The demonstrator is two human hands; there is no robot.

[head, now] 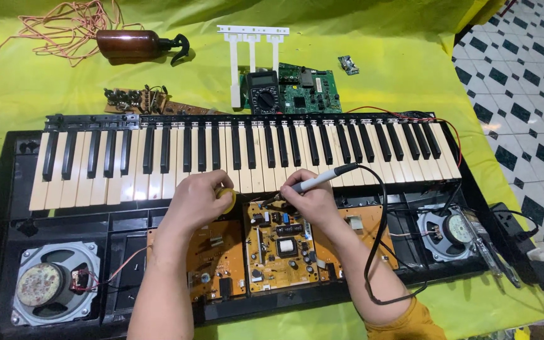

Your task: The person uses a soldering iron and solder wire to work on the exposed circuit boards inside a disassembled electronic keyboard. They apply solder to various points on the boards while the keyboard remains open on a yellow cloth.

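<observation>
An opened black keyboard (7, 208) lies in front of me with its white and black keys (247, 151) facing away. My right hand (310, 198) grips a grey soldering iron (322, 179), its tip down near the top edge of the middle brown circuit board (283, 249). My left hand (199, 198) pinches a small yellow roll (226, 196), probably solder or tape, just left of that tip. The iron's black cord (376, 252) loops over my right forearm.
Speakers sit at the keyboard's left (48, 283) and right (445, 233) ends. Behind the keys lie a multimeter (263, 91), a green circuit board (313, 91), loose white keys (250, 47), a brown spray bottle (136, 44) and tangled pink wire (64, 28). A power strip (527, 242) sits at right on the yellow cloth.
</observation>
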